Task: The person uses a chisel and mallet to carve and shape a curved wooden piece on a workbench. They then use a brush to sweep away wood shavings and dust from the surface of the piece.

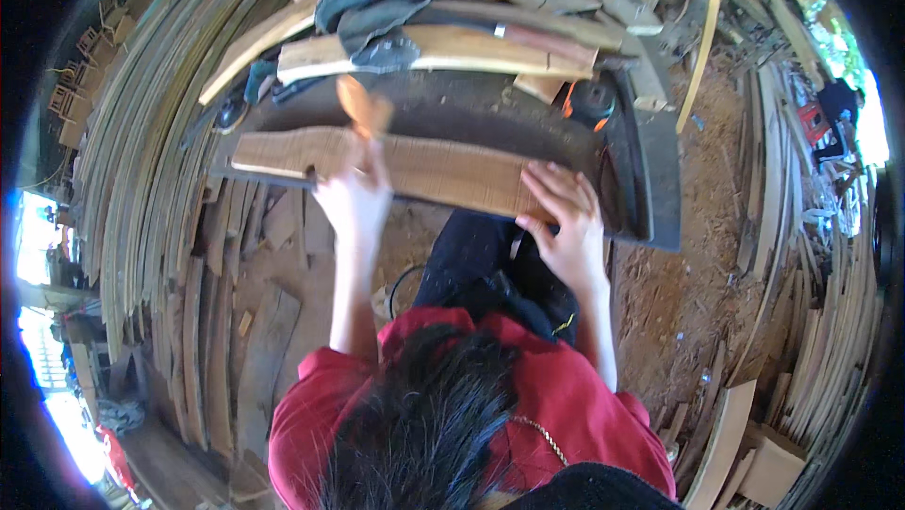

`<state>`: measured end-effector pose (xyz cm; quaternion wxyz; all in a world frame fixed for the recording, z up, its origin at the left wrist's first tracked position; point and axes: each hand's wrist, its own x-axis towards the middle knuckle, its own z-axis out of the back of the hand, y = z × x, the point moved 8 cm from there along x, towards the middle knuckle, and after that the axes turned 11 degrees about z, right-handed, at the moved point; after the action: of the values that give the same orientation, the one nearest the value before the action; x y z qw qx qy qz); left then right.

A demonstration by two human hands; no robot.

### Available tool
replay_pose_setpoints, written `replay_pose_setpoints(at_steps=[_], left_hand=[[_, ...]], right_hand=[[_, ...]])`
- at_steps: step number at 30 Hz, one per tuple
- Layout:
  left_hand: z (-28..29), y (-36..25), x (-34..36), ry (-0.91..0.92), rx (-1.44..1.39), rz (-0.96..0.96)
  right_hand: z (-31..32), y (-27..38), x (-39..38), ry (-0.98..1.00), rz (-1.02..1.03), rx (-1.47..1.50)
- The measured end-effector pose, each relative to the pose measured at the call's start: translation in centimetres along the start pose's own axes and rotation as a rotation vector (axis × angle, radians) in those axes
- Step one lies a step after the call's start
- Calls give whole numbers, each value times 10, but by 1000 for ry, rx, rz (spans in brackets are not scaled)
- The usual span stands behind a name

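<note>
A long brown wooden board with a wavy far edge lies across the dark work table in front of me. My left hand is at the left part of the board, its fingers closed on an orange-brown tool. That tool is smeared by motion, so its exact kind does not show; it points away from me above the board. Over the board's right end lies my right hand, fingers on the top face and thumb at the near edge, holding it.
A black and orange tape measure sits at the table's far right. Behind the board lie a pale timber piece and a dark cloth. Long stacked planks rise on the left; more planks line the right.
</note>
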<state>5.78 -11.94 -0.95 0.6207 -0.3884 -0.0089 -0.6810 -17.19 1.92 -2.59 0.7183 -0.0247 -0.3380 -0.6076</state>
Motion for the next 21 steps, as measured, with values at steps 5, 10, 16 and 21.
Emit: replay_pose_setpoints(at_steps=[5, 10, 16, 21], left_hand=[[5, -67, -44, 50, -364, -244], [23, 35, 26, -13, 102, 87], [46, 128, 79, -264, 347, 109], [6, 1, 9, -53, 162, -59]], right_hand=[[0, 0, 1, -3, 9, 3], [5, 1, 1, -41, 18, 14], [4, 5, 1, -66, 20, 23], [1, 2, -1, -55, 26, 13]])
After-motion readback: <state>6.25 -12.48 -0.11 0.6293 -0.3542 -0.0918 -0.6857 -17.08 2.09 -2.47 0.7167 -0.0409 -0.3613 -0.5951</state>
